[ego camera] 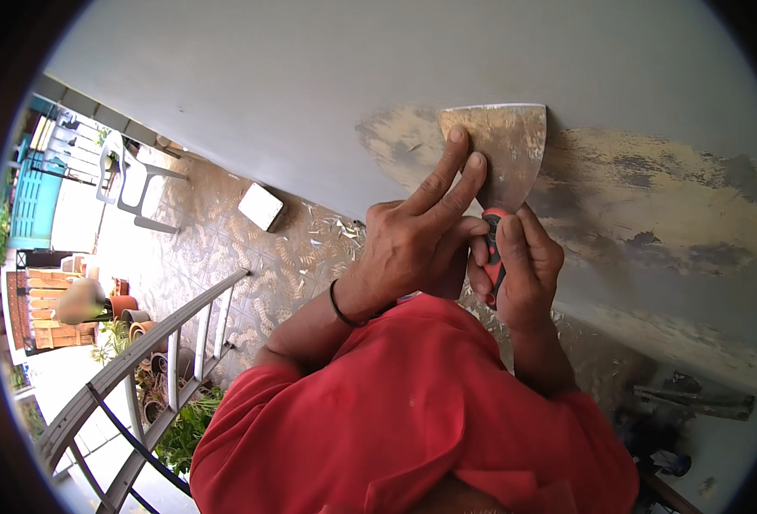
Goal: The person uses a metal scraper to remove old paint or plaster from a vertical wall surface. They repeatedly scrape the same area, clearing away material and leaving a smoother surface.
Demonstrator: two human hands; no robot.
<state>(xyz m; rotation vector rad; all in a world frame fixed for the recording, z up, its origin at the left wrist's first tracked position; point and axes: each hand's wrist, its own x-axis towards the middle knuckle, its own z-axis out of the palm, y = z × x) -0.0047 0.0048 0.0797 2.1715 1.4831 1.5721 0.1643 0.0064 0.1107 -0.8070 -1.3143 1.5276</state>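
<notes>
A wide putty knife (510,151) with a worn, stained steel blade and a red-and-black handle (492,257) is against a grey wall (301,70). The blade's broad edge points up the picture and lies along the upper border of a patch of bare, yellowish filler (648,193). My right hand (529,270) grips the handle, thumb on top. My left hand (413,231) lays two extended fingers on the blade face, while its other fingers curl beside the handle. A black band circles my left wrist.
An aluminium ladder (179,334) stands at the left, near potted plants (189,424). Paint flakes (340,234) litter the tiled floor (269,283) beside a white container (261,207). Farther off is a plastic chair (131,173). Dark objects (658,430) lie at lower right.
</notes>
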